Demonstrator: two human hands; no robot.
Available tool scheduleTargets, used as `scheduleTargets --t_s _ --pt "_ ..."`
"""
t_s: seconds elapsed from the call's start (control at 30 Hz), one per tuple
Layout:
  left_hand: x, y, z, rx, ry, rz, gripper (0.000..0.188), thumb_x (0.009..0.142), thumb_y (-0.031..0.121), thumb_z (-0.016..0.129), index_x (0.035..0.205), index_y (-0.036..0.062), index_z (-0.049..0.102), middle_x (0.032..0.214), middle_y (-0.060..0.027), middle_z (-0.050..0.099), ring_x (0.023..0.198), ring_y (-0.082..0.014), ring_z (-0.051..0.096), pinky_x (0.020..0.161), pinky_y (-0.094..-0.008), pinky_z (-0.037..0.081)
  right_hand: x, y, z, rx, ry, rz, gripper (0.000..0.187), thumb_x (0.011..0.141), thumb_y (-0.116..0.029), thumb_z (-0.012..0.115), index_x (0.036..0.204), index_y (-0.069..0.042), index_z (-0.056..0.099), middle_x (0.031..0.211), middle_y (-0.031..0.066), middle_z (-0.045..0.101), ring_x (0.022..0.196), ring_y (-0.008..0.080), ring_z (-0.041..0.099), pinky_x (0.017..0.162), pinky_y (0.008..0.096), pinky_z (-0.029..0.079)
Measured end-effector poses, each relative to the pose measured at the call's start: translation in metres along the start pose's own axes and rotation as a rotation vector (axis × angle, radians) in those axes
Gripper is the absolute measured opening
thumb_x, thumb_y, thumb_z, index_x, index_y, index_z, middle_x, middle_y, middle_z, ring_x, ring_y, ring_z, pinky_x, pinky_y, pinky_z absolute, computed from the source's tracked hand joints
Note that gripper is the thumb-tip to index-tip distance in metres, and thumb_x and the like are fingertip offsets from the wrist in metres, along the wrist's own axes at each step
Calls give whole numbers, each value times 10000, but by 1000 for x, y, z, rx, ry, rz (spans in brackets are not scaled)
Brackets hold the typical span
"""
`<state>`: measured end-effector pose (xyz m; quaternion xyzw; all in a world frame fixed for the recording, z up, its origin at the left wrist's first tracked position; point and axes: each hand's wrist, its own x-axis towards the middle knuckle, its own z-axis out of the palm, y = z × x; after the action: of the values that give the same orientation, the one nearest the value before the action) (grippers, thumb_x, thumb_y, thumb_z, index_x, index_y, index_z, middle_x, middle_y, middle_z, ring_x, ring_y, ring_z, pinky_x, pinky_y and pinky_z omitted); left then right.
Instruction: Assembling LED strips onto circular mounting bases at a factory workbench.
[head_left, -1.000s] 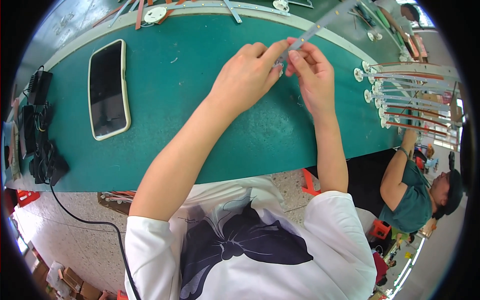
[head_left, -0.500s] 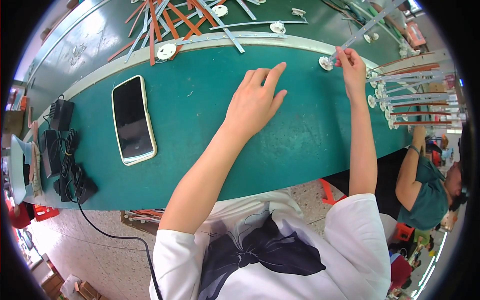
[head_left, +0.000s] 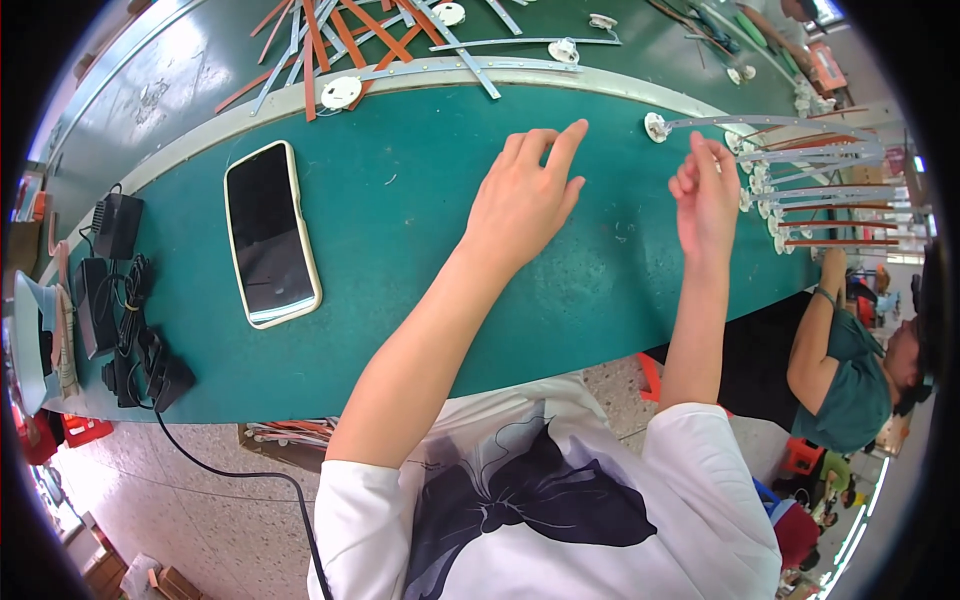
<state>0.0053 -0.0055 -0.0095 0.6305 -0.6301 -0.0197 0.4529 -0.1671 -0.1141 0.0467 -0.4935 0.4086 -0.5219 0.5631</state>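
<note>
My left hand [head_left: 525, 195] hovers flat over the green table [head_left: 400, 200], fingers spread toward the pale far rim, holding nothing. My right hand [head_left: 705, 195] is raised beside it with fingers loosely curled and empty. Just beyond it lies a grey strip with a white round cap [head_left: 657, 127] at its end. To the right a row of similar capped strips [head_left: 840, 190], grey and orange, lies side by side.
A phone [head_left: 270, 235] lies face up at the left. Black chargers and cables [head_left: 125, 320] sit at the table's left end. Loose orange and grey strips [head_left: 340, 40] are piled beyond the rim. Another person in a green shirt [head_left: 850, 370] sits at the right.
One second ago both hands held a strip together. The right hand then set it at the top of the row and has now drawn back; the left hand has opened flat.
</note>
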Motion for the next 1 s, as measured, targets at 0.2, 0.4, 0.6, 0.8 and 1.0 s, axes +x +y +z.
scheduleTargets --t_s 0.2,0.4,0.6,0.8,1.0 --pt "-1 0 1 -4 4 -1 547 820 150 676 1327 76 484 1081 -116 562 1014 -273 551 877 -369 491 72 34 62 -898 -514 -667 174 929 -138 593 1090 -74 608 847 54 602 734 165 589 624 317 490" --pt "-1 -3 0 -12 11 -33 555 823 148 672 1337 80 475 1066 -103 557 1014 -269 550 864 -366 505 132 45 83 -1477 -822 -1037 121 848 -72 559 953 -56 616 982 112 603 919 319 602 761 430 514" --pt "2 3 4 -37 -7 -29 547 822 141 674 1329 89 477 1078 -96 555 1014 -267 550 856 -362 512 141 -41 24 -1831 -864 -801 109 842 -85 535 909 -12 582 872 156 616 857 347 614 716 443 491" --pt "0 -6 -1 -178 144 -104 599 836 193 688 1355 67 416 1191 -151 501 1023 -329 549 781 -410 529 52 -98 27 -1574 -1111 -125 67 904 -78 557 899 -11 549 745 101 627 727 188 622 654 310 487" --pt "-1 -1 -6 -269 -148 -51 431 810 221 711 1196 94 565 1015 -114 615 956 -299 613 761 -399 531 14 -35 13 -461 -922 108 113 980 -119 517 1056 -36 509 970 100 654 835 145 628 748 283 516"
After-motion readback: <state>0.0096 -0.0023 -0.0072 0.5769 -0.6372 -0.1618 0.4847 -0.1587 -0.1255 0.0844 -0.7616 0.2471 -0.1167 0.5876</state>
